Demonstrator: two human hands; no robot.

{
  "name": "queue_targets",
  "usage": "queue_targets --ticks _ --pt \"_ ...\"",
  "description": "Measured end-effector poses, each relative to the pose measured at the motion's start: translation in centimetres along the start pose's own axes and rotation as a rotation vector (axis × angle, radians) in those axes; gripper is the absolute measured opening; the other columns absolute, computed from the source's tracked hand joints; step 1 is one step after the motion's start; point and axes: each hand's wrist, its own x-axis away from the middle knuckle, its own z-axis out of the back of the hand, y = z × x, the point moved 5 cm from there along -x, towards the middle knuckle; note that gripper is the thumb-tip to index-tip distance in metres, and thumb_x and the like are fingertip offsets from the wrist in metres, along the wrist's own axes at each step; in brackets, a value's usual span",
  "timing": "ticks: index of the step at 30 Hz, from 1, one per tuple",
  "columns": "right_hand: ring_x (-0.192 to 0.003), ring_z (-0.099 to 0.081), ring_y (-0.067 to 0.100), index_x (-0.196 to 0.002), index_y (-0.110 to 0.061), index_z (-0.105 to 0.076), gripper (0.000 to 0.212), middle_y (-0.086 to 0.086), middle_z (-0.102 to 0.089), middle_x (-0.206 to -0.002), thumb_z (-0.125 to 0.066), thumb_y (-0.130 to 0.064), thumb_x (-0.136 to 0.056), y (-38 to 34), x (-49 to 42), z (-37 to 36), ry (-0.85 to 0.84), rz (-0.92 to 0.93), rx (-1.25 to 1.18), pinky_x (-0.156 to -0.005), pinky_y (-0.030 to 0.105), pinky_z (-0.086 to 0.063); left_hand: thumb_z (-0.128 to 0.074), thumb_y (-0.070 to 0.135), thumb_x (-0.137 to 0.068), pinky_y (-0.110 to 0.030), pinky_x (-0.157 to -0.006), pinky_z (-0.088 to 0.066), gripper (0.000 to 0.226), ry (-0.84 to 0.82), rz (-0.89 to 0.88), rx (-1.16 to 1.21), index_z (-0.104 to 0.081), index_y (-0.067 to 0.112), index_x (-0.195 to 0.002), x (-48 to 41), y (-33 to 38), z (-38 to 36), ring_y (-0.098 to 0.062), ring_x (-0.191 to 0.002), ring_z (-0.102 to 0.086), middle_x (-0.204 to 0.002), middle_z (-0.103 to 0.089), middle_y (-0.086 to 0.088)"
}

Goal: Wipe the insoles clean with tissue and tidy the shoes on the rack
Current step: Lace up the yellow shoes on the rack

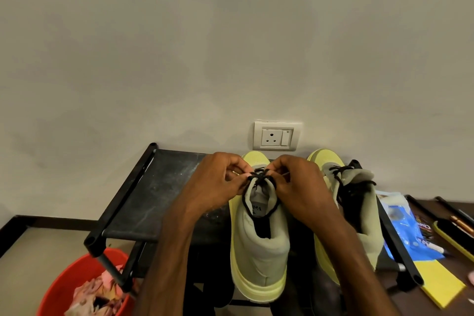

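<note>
Nearest me, a red bucket (64,287) holds crumpled tissue (95,295), kept close for waste, I judge. On the black rack (154,192) the lime sneaker (259,259) sits heel toward me, which puts its lacing within reach. My left hand (218,182) and right hand (297,187) each pinch the black laces (259,177) with curled fingers, apparently tying them. The second sneaker (359,226) stands just beside it; beyond is a wall socket (275,136).

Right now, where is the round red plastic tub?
In the head view the round red plastic tub sits on the floor at bottom left, beside the front-left leg of the black shoe rack.
</note>
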Motion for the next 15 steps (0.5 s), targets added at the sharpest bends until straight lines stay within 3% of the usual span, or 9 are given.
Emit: queue_targets --ticks 4,8,12,15 --pt "-0.089 -0.069 0.012 -0.105 -0.023 -0.078 0.023 -0.005 -0.075 -0.098 -0.065 -0.007 -0.094 -0.1 0.1 -0.1 -0.030 0.038 0.009 -0.086 0.039 -0.059 -0.071 0.013 -0.093 -0.020 -0.063 -0.060 0.012 0.038 -0.006 -0.034 -0.076 0.018 -0.103 -0.3 -0.2 -0.5 -0.005 -0.071 -0.072 -0.093 -0.074 0.004" --pt "-0.084 -0.070 0.013 -0.099 -0.024 -0.081 0.019 -0.005 -0.077 -0.094 -0.070 -0.010 -0.093 -0.1 0.0 -0.3 -0.018 0.042 0.017 -0.084 0.040 -0.060 -0.077 0.025 -0.089 -0.026 -0.075 -0.060 0.005 0.085 -0.005 -0.155 -0.077 0.031 -0.088 -0.7 -0.5 -1.0 -0.005 -0.064 -0.069 -0.070 -0.072 0.014" --pt "-0.090 -0.068 0.012 -0.103 -0.020 -0.080 0.020 -0.003 -0.077 -0.100 -0.064 -0.010 -0.097 -0.1 0.3 0.2 -0.011 0.029 -0.013 -0.087 0.030 -0.057 -0.073 0.026 -0.090 -0.026 -0.072 -0.058 0.007 0.078 -0.029 -0.237 -0.070 0.033 -0.089 -0.8 -0.5 -1.4 -0.006 -0.070 -0.065 -0.084 -0.074 0.005" --pt "-0.097 -0.067 0.009 -0.112 -0.019 -0.077 0.024 -0.005 -0.075 -0.107 -0.056 -0.013 -0.102 -0.5 0.8 0.8 -0.053 0.059 -0.035 -0.091 0.029 -0.055 -0.067 0.024 -0.092 -0.024 -0.073 -0.053 0.006 0.055 -0.035 -0.249 -0.068 0.029 -0.095 -1.0 -0.9 -1.7 -0.004 -0.077 -0.063 -0.094 -0.070 0.009"
